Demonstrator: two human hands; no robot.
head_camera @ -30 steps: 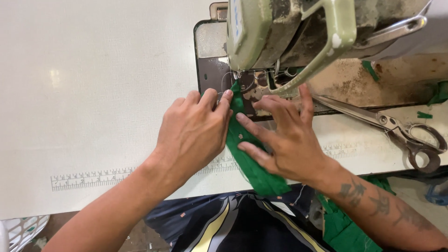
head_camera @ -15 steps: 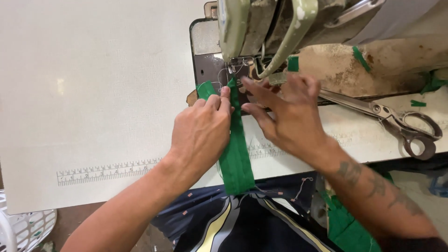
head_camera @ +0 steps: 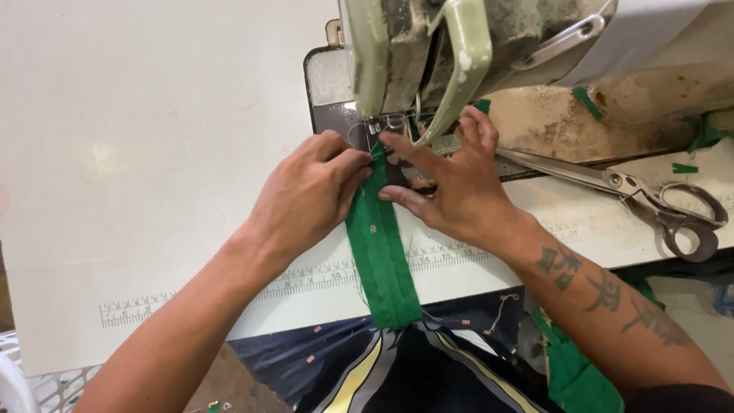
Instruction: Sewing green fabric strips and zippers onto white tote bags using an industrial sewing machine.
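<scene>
Nearest, the green strip [head_camera: 380, 260] hangs off the table [head_camera: 153, 153] edge and runs straight up to the sewing machine [head_camera: 428, 53]. Left of the strip, the left hand [head_camera: 306, 195] lies flat, fingers pressed together, tips on the strip's edge. Right of the strip, the right hand [head_camera: 451, 183] spreads its fingers, pinning cloth below the machine's foot. Farther right of the machine, scissors [head_camera: 634, 191] lie shut.

Bright even light; soft glare patch on white table [head_camera: 107, 160]; faint shadows under hands; focus sharp throughout.
</scene>
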